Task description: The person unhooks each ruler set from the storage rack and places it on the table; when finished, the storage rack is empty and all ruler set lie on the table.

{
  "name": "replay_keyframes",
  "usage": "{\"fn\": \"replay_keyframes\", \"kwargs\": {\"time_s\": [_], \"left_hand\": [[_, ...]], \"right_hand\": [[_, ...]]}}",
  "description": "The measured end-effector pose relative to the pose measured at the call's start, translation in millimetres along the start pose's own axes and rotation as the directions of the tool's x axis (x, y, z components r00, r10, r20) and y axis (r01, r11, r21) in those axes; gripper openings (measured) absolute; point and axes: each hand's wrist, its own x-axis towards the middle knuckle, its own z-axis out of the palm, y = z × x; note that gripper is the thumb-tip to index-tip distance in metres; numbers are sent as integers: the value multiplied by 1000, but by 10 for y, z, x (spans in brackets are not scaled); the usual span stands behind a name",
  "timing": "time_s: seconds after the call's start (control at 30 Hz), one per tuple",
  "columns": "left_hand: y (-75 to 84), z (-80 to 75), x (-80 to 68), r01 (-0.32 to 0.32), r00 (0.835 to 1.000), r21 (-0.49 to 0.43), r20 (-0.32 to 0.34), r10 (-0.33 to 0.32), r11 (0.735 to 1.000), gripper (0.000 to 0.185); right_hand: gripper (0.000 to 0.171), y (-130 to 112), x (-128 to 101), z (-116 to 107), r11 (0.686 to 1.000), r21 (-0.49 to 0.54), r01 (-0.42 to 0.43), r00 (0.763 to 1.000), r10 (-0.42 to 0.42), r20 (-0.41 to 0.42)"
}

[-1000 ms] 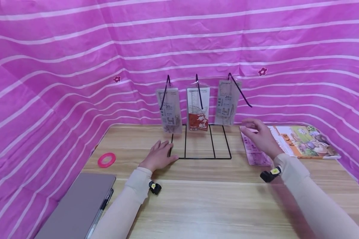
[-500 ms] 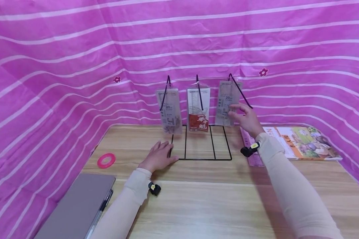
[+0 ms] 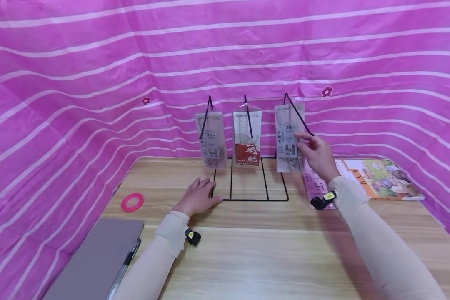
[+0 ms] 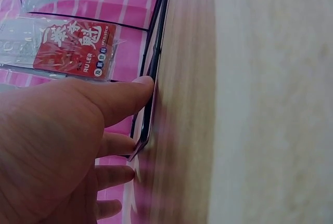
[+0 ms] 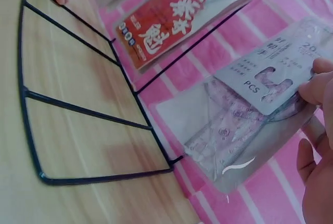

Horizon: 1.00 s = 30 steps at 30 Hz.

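My right hand (image 3: pixel 320 159) pinches the clear-bagged ruler set (image 3: pixel 285 164) hanging on the rack's right hook, thumb in front and fingers behind. In the right wrist view, this ruler set (image 5: pixel 250 104) is pulled at an angle, its white card facing out. Two more packs hang on the black wire rack (image 3: pixel 255 200): a similar ruler set (image 3: pixel 215 160) on the left hook and a white-and-red ruler pack (image 3: pixel 247 153) in the middle. My left hand (image 3: pixel 198 196) rests on the rack's front left corner, thumb (image 4: pixel 132 94) against the front bar, fingers relaxed.
On the table right of the rack lies a pink ruler pack (image 3: pixel 315 189), partly under my right wrist, beside an illustrated book (image 3: pixel 390 179). At the left are a pink ring (image 3: pixel 132 209), a grey notebook (image 3: pixel 93 254) and a pen (image 3: pixel 133 251). Striped pink cloth (image 3: pixel 225 50) hangs behind.
My right hand has moved from above the pink pack up and left to the right-hand ruler set, which has swung forward in its grip. The left hand stays on the rack.
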Motion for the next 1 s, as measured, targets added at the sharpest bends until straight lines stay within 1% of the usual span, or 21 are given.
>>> {"fn": "replay_keyframes", "kwargs": {"time_s": [0.1, 0.27, 0.47, 0.6, 0.77, 0.87, 1.0], "left_hand": [[-8, 9, -10, 1, 1000, -3, 2, -1, 1000, 73], [-18, 32, -18, 1, 1000, -3, 10, -1, 1000, 73], [-22, 58, -5, -2, 1000, 2, 18, 2, 1000, 74], [-18, 53, -2, -12, 1000, -1, 21, 12, 1000, 74], [-18, 20, -2, -14, 1000, 3, 20, 14, 1000, 73], [-19, -7, -3, -15, 1000, 4, 11, 15, 1000, 73], [-5, -37, 9, -21, 1000, 3, 17, 21, 1000, 73]], "right_hand": [[37, -18, -129, -90, 1000, -21, -7, 1000, 7, 28], [37, -38, -365, -235, 999, -51, 14, 996, -10, 85], [39, -123, -704, -406, 997, -74, -7, 991, 17, 134], [39, -195, -919, -511, 996, -82, 19, 988, -6, 154], [39, -288, -1146, -649, 995, -68, 80, 983, -67, 169], [39, -344, -1261, -738, 993, -29, 112, 979, -105, 177], [42, -396, -1447, -886, 993, 56, 102, 974, -111, 199]]}}
